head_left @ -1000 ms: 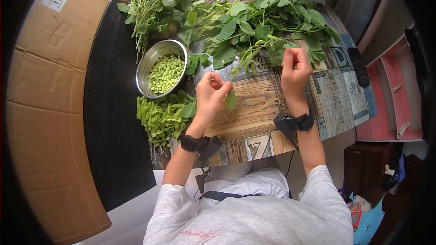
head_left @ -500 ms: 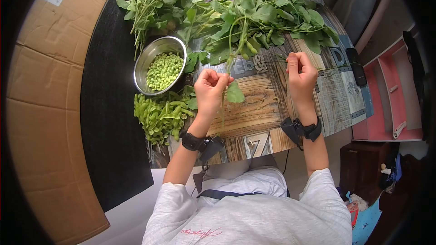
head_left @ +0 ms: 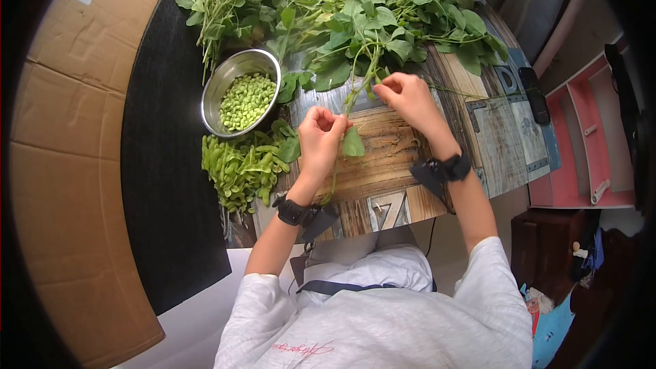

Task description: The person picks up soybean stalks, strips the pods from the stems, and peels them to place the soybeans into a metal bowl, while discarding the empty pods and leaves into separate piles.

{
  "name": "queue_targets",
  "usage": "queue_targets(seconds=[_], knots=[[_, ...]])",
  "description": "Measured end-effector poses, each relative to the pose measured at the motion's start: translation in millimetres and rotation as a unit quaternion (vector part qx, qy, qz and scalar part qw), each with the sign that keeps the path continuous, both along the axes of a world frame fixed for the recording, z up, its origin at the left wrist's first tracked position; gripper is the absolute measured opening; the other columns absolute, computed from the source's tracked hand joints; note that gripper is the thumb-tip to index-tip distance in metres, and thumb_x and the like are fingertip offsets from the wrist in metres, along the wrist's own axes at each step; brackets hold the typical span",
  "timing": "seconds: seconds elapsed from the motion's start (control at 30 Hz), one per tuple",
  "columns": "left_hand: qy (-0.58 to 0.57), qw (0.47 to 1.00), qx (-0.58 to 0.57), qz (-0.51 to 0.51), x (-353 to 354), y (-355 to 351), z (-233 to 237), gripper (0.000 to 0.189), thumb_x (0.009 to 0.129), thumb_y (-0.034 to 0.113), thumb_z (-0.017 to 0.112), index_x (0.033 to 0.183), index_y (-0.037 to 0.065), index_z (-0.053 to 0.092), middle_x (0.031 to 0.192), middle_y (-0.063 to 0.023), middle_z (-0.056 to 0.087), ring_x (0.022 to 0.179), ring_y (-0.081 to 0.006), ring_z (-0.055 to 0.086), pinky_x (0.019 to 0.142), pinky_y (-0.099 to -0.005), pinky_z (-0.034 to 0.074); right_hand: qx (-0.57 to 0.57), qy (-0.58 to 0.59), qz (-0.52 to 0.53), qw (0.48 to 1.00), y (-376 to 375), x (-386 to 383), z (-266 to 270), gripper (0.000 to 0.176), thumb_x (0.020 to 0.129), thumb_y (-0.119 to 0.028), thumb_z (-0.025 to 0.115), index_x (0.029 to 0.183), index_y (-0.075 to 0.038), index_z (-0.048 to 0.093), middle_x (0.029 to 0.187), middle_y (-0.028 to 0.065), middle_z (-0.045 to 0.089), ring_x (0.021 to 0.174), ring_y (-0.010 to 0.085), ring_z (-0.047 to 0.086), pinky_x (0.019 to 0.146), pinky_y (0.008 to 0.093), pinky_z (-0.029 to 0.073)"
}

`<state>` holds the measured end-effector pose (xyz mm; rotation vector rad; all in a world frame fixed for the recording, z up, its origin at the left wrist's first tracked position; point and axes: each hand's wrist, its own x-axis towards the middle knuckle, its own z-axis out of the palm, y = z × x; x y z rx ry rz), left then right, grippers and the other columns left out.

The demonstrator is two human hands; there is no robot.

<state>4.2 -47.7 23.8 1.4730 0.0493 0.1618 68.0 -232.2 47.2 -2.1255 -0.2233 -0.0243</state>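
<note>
**Green stalk pinched between two hands**

Nearest, just above the wood-print surface: left hand curled closed, grip of thumb and fingertips clamped on a thin green stalk. Below that grip, a bare stem end dangling back toward the wrist. Just to its right, one broad oval leaf hanging off the stalk, touching the knuckles.

Farther up the stalk, slanting away and rightward: right hand, fingertips pinched shut on the same stalk where its leaves crowd together.

Beyond the right grip, stalk top lost among a heap of leafy plants.

Left of the left hand, a pile of green pods. Behind that, a steel bowl of shelled beans. Far right, a dark phone.
</note>
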Motion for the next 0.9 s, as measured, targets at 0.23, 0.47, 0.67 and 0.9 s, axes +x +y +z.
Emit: queue_targets(seconds=[0.23, 0.47, 0.67, 0.9], knots=[[-0.039, 0.914, 0.401, -0.054, 9, 17, 29, 0.023, 0.081, 0.011, 0.062, 0.099, 0.0, 0.053, 0.081, -0.0118, 0.062, 0.079, -0.0228, 0.063, 0.065, -0.0309, 0.049, -0.12, -0.104, 0.028, 0.987, 4, 30, 20, 0.016, 0.075, -0.016, 0.063, 0.083, -0.003, 0.067, 0.08, 0.0149, 0.065, 0.076, 0.0305, 0.063, 0.07, 0.0377, 0.049], [-0.204, 0.855, 0.475, -0.038, 31, 15, 69, 0.018, 0.079, 0.012, 0.064, 0.095, 0.005, 0.062, 0.089, -0.0108, 0.056, 0.08, -0.0229, 0.058, 0.069, -0.0324, 0.047, -0.144, -0.216, 0.081, 0.962, 11, 27, 33, 0.013, 0.075, -0.009, 0.063, 0.085, -0.002, 0.065, 0.078, 0.0121, 0.059, 0.074, 0.0286, 0.059, 0.067, 0.0363, 0.046], [-0.224, 0.848, 0.478, -0.049, 61, 3, 59, 0.016, 0.078, 0.011, 0.064, 0.093, 0.007, 0.063, 0.079, -0.0074, 0.054, 0.07, -0.022, 0.058, 0.063, -0.0335, 0.047, -0.177, -0.214, 0.072, 0.958, 11, 26, 35, 0.01, 0.075, -0.012, 0.063, 0.082, -0.007, 0.067, 0.08, 0.0082, 0.058, 0.084, 0.027, 0.058, 0.071, 0.0389, 0.047], [-0.259, 0.8, 0.54, -0.036, 70, -3, 51, 0.015, 0.077, 0.015, 0.065, 0.09, 0.009, 0.064, 0.079, -0.0059, 0.057, 0.069, -0.0233, 0.059, 0.059, -0.0349, 0.046, -0.199, -0.26, 0.054, 0.943, 13, 22, 41, 0.009, 0.076, -0.013, 0.061, 0.076, -0.007, 0.067, 0.078, 0.0064, 0.058, 0.083, 0.0246, 0.058, 0.07, 0.0384, 0.048]])
